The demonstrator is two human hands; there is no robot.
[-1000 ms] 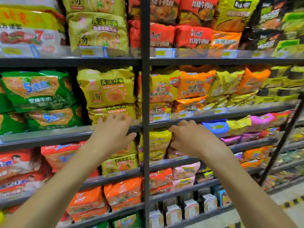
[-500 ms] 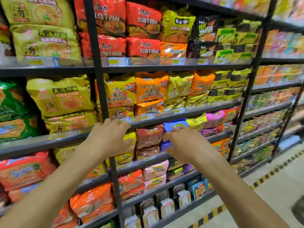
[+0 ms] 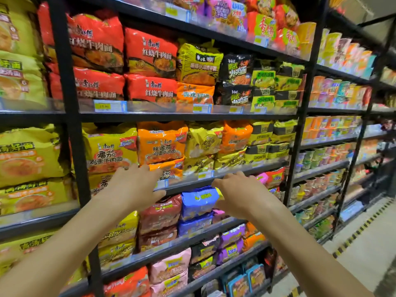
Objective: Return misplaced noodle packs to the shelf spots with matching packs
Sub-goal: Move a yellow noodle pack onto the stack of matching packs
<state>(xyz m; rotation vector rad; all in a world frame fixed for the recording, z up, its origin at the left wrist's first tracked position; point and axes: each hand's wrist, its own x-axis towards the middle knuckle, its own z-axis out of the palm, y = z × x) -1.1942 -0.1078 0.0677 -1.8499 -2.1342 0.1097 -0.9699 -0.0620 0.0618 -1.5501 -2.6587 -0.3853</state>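
My left hand (image 3: 137,185) has its fingers spread. It rests on the front edge of the shelf (image 3: 192,183) below the orange tomato-beef pack (image 3: 161,144). My right hand (image 3: 237,190) reaches palm down into the row below that shelf, just right of the blue pack (image 3: 199,203). It covers a yellow pack (image 3: 220,191), of which only a sliver shows. I cannot tell whether the fingers grip it. A pink pack (image 3: 262,177) and a red pack (image 3: 275,176) lie to the right of that hand.
Tall black shelving (image 3: 72,116) is packed with noodle packs: red ones (image 3: 150,52) on top, dark red ones (image 3: 160,213) beside the blue. Purple packs (image 3: 232,234) lie lower. A black upright (image 3: 300,125) divides off the cup-noodle bay (image 3: 334,129). The aisle floor (image 3: 364,254) is at bottom right.
The view has swung right and up along the shelving. Both hands moved right, from the yellow packs by the upright to the blue pack's bay, the right hand sliding just past the blue pack.
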